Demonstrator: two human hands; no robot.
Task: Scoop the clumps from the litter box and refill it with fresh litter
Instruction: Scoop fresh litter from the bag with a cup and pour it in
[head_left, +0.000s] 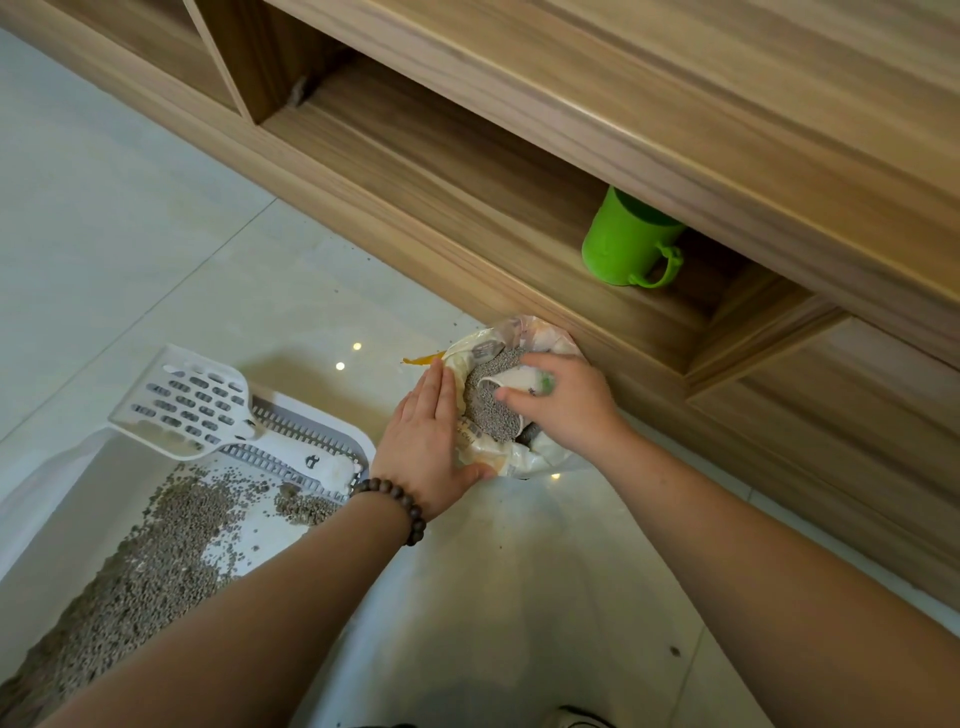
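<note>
The right hand (558, 402) reaches into the open mouth of a litter bag (524, 447), its fingers curled round a small white cup (511, 382) sunk in grey granular fresh litter (488, 402). The left hand (428, 431) lies flat against the bag's near left side, fingers straight and together, thumb hooked under the crumpled lower edge. A dark wooden bead bracelet (392, 501) circles the left wrist.

The bag is soft, wrinkled plastic, whitish with yellow print, and it stands on the pale glossy tiled floor (156, 249), touching the base of a wooden cabinet (571, 130) just beyond the right hand.

To the left of the left hand sits the litter box (47, 467), a white plastic tray with a slotted grey strip along its far rim. Brownish-grey pellets of litter (150, 561) cover only part of its bottom, thickest along the near left side, with bare white plastic showing elsewhere. A white slotted scoop (192, 402) rests on the box's far rim, blade tilted outward.

Beyond and to the right of the right hand, a green mug (626, 241) lies tipped in an open cabinet shelf.
</note>
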